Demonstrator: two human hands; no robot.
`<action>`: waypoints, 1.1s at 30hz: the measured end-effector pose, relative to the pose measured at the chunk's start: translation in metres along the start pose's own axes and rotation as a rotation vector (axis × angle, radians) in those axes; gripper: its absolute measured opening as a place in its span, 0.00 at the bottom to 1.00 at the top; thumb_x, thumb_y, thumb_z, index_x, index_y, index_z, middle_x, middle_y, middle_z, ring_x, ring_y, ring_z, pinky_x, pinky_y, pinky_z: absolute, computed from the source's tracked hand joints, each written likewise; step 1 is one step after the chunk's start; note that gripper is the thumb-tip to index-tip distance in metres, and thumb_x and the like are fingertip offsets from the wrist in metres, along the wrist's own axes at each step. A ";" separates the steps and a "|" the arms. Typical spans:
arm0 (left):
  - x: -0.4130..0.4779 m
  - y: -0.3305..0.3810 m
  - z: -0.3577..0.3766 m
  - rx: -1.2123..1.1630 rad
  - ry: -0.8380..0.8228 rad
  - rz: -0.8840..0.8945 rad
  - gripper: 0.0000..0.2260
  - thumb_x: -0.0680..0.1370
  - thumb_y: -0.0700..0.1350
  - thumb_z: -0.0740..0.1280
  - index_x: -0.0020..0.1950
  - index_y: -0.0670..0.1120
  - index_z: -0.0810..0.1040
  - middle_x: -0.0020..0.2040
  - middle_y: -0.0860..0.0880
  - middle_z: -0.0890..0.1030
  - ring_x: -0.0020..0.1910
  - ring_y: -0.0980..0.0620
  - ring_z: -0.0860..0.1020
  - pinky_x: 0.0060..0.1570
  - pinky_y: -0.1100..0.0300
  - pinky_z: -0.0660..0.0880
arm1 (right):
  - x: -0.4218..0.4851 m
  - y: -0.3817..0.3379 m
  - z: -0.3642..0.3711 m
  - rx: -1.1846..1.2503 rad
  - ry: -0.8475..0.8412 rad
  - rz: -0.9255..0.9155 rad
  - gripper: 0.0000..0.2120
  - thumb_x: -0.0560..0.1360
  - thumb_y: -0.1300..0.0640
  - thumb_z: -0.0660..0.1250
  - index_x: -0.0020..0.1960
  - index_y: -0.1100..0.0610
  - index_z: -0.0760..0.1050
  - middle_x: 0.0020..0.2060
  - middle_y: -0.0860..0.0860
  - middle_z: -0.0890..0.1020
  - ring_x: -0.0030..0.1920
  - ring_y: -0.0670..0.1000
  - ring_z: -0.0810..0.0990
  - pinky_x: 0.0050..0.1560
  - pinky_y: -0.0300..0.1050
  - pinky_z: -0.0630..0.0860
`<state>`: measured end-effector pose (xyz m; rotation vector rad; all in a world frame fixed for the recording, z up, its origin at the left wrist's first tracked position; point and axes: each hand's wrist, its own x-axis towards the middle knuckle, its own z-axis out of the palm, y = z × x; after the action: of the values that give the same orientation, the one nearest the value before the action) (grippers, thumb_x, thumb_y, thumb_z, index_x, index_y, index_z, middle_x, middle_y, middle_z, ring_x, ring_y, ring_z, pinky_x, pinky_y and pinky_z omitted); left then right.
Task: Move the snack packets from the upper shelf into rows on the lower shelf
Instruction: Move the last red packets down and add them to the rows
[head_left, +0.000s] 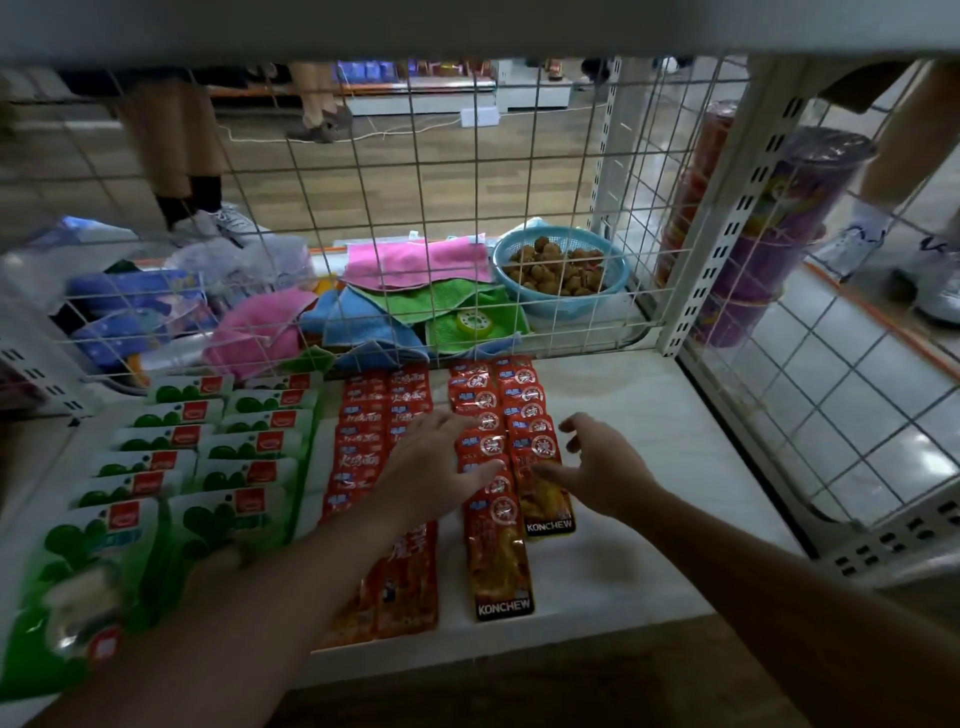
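On the white lower shelf (649, 467) lie overlapping rows of snack packets. Two rows of green packets (218, 457) fill the left side. Two rows of red packets (363, 436) run down the middle. Right of them are two rows of red-orange KONCHEW packets (501, 561). My left hand (436, 462) rests flat, fingers spread, across the gap between the red rows and the KONCHEW rows. My right hand (597, 467) hovers with fingers apart just right of the KONCHEW rows, its thumb touching a packet. Neither hand holds a packet. The upper shelf shows only as a grey edge overhead.
A wire mesh back panel (467, 208) closes the shelf; behind it lie coloured cloths (415, 265) and a blue basket of brown nuts (561, 270). Stacked purple cups (779, 228) stand beyond the right mesh. People's legs stand beyond. Bare shelf lies right of the packets.
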<state>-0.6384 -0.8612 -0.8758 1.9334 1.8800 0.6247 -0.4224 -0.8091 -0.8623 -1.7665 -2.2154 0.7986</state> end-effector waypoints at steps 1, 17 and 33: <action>-0.004 0.003 -0.004 0.005 0.006 -0.006 0.31 0.74 0.62 0.70 0.73 0.49 0.71 0.70 0.49 0.72 0.71 0.48 0.67 0.71 0.45 0.67 | -0.002 -0.008 -0.005 -0.007 0.029 -0.049 0.30 0.72 0.44 0.75 0.68 0.57 0.71 0.58 0.53 0.80 0.55 0.50 0.79 0.52 0.42 0.75; -0.077 0.015 -0.117 0.155 0.160 0.001 0.26 0.77 0.63 0.63 0.74 0.58 0.67 0.72 0.55 0.71 0.71 0.51 0.68 0.70 0.49 0.67 | -0.074 -0.115 -0.037 -0.247 0.067 -0.307 0.33 0.79 0.34 0.58 0.79 0.46 0.57 0.78 0.48 0.62 0.78 0.53 0.56 0.74 0.55 0.61; -0.171 0.085 -0.225 0.205 0.203 -0.011 0.27 0.79 0.66 0.55 0.76 0.58 0.65 0.77 0.53 0.63 0.77 0.49 0.58 0.73 0.50 0.57 | -0.192 -0.204 -0.109 -0.307 0.249 -0.433 0.33 0.79 0.33 0.55 0.78 0.49 0.61 0.74 0.51 0.69 0.74 0.54 0.63 0.73 0.51 0.63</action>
<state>-0.6940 -1.0448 -0.6511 2.0502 2.1525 0.6697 -0.4909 -0.9883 -0.6312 -1.3191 -2.5031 0.1455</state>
